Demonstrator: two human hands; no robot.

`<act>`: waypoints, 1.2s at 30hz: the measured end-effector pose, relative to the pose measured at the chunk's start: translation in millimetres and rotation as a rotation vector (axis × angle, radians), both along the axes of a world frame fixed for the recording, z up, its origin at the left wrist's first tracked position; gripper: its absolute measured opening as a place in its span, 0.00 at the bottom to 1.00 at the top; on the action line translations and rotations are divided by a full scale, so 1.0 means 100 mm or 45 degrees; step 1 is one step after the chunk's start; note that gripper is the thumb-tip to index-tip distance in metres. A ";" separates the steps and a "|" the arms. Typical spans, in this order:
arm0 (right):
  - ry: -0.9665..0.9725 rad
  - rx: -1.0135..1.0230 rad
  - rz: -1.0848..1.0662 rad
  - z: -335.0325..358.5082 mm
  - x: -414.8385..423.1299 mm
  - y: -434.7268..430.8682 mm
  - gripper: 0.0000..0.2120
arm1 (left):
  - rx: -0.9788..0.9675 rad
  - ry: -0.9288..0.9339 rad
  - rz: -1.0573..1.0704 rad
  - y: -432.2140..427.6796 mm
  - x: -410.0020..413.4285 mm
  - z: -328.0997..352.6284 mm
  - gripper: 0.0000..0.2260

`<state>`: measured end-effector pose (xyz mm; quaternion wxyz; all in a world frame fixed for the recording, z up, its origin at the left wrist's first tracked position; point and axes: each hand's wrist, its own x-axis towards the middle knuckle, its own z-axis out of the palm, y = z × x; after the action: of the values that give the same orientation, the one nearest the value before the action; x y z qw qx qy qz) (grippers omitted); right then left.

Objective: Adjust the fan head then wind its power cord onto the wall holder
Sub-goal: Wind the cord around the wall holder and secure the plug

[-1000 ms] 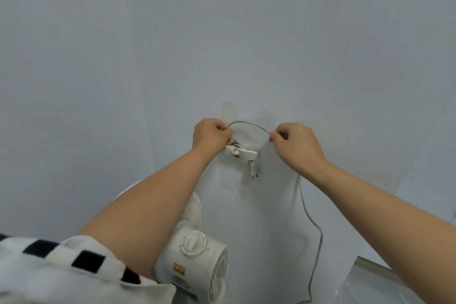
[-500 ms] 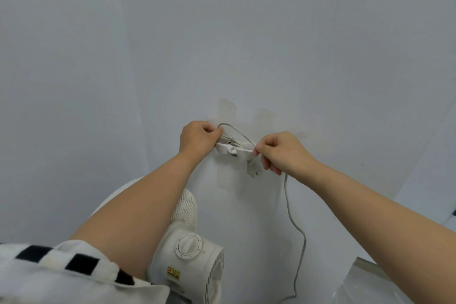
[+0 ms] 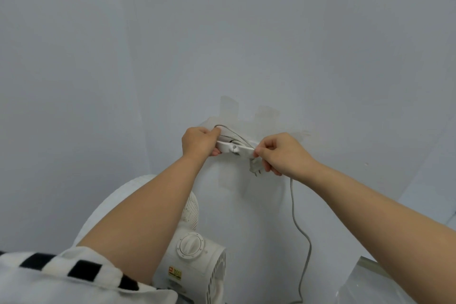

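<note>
1. Cord [image 3: 299, 227] lay partly looped on holder [image 3: 235, 148] on wall [image 3: 246, 32]; much hung slack.
2. Right hand [image 3: 281, 153] pinched cord by plug [image 3: 255, 168]; left hand [image 3: 199, 142] gripped holder's end.
3. Risk: loops could slip off; hard pulling might loosen holder.

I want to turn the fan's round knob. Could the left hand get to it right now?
Probably not right away. The left hand is up at the wall holder, gripping its end. The knob sits uncovered beside that forearm, so after letting go it likely could.

pale wall [image 3: 222, 32], checked sleeve [image 3: 61, 276]
</note>
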<state>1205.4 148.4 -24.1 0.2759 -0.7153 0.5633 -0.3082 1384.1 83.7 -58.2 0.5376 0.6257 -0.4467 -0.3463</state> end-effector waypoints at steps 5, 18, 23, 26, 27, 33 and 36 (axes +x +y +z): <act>0.003 0.022 -0.016 -0.11 0.06 -0.01 0.11 | 0.085 0.390 -0.008 0.05 -0.02 -0.01 0.08; 0.065 0.147 0.101 -0.40 0.24 -0.01 0.09 | 0.204 0.592 -0.130 -0.01 0.01 -0.07 0.08; 0.085 0.163 0.087 -0.56 0.33 -0.03 0.09 | 0.381 0.549 -0.245 -0.02 0.10 -0.03 0.11; 0.089 0.147 0.016 -0.73 0.41 -0.05 0.10 | 0.449 0.558 -0.335 -0.02 0.17 0.00 0.09; 0.078 0.135 -0.012 -0.79 0.44 -0.06 0.10 | 0.460 0.584 -0.362 -0.02 0.19 0.01 0.08; 0.097 0.163 -0.142 -1.01 0.49 -0.24 0.12 | 0.436 0.793 -0.523 -0.01 0.33 0.01 0.08; 0.138 0.151 -0.180 -1.07 0.51 -0.27 0.13 | 0.357 0.803 -0.583 -0.02 0.41 0.05 0.05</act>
<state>1256.2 121.0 -130.6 0.2644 -0.6717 0.6438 -0.2539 1424.8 81.6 -53.1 0.4668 0.4406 -0.3361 -0.6892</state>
